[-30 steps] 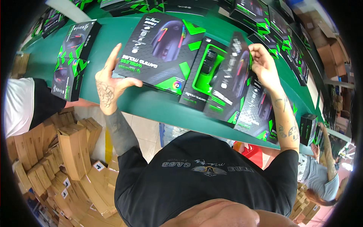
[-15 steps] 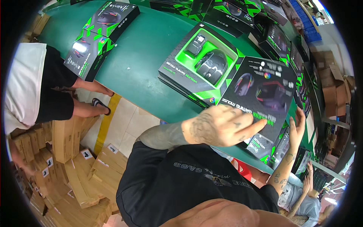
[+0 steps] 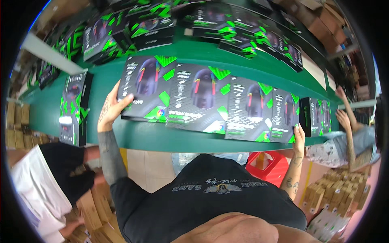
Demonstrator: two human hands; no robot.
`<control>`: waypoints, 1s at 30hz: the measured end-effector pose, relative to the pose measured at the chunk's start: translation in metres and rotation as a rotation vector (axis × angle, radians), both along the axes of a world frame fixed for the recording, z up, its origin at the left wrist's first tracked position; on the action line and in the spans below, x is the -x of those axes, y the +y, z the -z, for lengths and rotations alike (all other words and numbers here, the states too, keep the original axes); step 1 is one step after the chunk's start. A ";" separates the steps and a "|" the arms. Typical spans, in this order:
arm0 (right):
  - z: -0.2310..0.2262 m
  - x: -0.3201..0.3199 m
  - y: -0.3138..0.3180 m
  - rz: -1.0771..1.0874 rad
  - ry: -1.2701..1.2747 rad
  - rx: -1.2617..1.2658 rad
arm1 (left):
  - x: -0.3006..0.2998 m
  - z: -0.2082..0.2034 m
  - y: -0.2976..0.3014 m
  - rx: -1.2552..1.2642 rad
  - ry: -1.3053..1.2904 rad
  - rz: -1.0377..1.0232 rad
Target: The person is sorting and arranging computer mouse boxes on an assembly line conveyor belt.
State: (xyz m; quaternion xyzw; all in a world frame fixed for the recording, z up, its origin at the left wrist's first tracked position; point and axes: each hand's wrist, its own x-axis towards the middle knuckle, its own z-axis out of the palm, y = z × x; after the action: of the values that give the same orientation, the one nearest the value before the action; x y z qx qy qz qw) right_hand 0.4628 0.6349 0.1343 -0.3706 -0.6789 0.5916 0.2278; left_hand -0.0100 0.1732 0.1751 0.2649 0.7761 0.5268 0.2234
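Already, four mouse boxes (image 3: 198, 99) are laid side by side, face up and closed, from ten to three o'clock on the green table (image 3: 144, 135); whether they are sealed cannot be told. The leftmost box (image 3: 146, 89) is grasped by the left hand (image 3: 111, 109). The rightmost box (image 3: 285, 115) is touched by the right hand (image 3: 299, 141), its grip unclear. Further boxes (image 3: 212, 20) are stacked at twelve; a red stool (image 3: 267, 166) is placed at four.

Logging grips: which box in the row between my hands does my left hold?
The leftmost box; your left hand grips its left side, touching no other.
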 end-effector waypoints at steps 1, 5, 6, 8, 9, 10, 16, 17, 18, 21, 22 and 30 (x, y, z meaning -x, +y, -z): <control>-0.007 0.006 -0.009 -0.057 0.044 -0.047 | 0.000 0.001 -0.005 -0.051 0.008 0.024; 0.015 -0.008 -0.021 0.151 0.574 0.024 | -0.022 0.019 -0.018 -0.574 -0.099 -0.085; 0.010 -0.006 -0.019 0.186 0.670 -0.005 | -0.019 0.015 -0.015 -0.667 -0.093 -0.061; -0.026 0.012 0.006 0.133 0.792 -0.097 | -0.007 -0.006 0.013 -0.798 -0.007 -0.085; -0.066 0.036 0.010 0.020 0.863 -0.110 | 0.003 -0.029 0.041 -0.803 -0.009 -0.142; -0.095 0.055 0.024 0.153 0.858 -0.129 | 0.011 -0.059 0.070 -0.796 -0.018 -0.200; -0.127 0.111 0.115 0.430 0.272 -0.820 | 0.038 -0.128 0.172 -0.966 0.578 -0.482; -0.111 0.113 0.105 0.357 0.218 -0.899 | 0.014 -0.122 0.176 -0.847 0.664 -0.426; -0.105 0.112 0.072 0.307 0.082 -0.803 | -0.017 -0.114 0.182 -0.727 0.738 -0.359; -0.054 0.123 0.046 -0.173 -0.144 -1.073 | -0.099 -0.083 0.201 -0.203 0.953 0.292; -0.041 0.130 0.037 -0.274 -0.134 -1.067 | -0.119 -0.067 0.206 -0.086 0.733 0.628; 0.012 0.132 0.062 -0.074 0.463 -0.262 | -0.169 0.010 0.194 0.401 0.994 0.735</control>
State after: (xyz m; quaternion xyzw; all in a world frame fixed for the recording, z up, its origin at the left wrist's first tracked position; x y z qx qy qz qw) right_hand 0.3306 0.6968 0.1227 -0.1676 -0.6926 0.5756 0.4011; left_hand 0.1587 0.3672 0.1653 0.6786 0.7290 0.0753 0.0486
